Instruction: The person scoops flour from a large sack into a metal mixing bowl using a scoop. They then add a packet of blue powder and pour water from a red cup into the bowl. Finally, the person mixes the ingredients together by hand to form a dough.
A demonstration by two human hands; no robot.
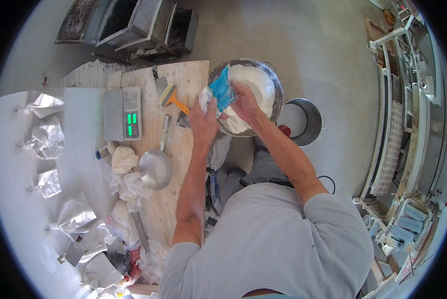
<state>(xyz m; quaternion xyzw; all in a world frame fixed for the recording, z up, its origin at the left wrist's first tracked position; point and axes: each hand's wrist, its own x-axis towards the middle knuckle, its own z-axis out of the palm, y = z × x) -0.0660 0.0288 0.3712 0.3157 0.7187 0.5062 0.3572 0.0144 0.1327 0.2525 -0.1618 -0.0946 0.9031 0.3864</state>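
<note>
A crumpled blue plastic packet (222, 91) is held between my two hands above a large round basin (279, 98). White, flour-like powder (261, 76) fills the basin, with a hollow in its middle. My right hand (245, 101) grips the packet's right side. My left hand (204, 121) holds its lower left part, along with a small whitish crumpled thing (205, 98) that may be plastic. The packet's contents are hidden. Just left of my left hand lies a brush (175, 100) with an orange handle.
On the wooden table (186, 157) lie a metal ladle (155, 169), a scraper (161, 83), a lit digital scale (132, 114) and tied bags (124, 159). A deep metal pot (308, 123) stands on the floor right of the basin. Racks (392, 123) line the right side.
</note>
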